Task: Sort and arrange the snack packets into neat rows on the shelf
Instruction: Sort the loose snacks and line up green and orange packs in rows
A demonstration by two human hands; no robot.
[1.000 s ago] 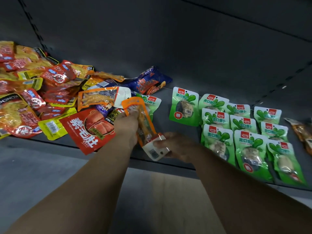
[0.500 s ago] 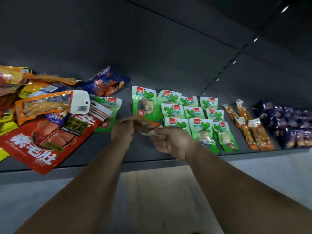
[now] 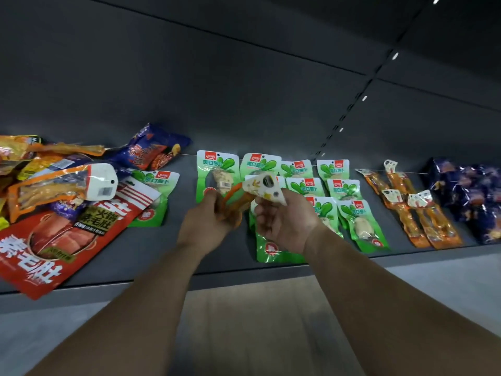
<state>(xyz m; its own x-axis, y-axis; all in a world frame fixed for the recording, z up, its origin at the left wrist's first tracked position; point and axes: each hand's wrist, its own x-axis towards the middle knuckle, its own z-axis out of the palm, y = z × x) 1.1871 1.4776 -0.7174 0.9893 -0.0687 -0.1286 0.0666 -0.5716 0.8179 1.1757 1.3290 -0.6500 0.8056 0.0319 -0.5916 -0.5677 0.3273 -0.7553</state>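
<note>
shelf [image 3: 230,256]: dark grey | left: mixed packet pile [image 3: 54,185] | middle: green packets [image 3: 333,191] in rows | right: orange packets [image 3: 414,213], blue packets [image 3: 471,191]

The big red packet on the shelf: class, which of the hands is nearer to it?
Left. The left hand is just right of the big red packet; the right hand is farther right.

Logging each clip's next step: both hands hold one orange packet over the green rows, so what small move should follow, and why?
Probably carry the long orange packet with the white header, held by left hand and right hand, rightward to the row of matching orange packets between the green radish packets and the dark blue packets.
</note>
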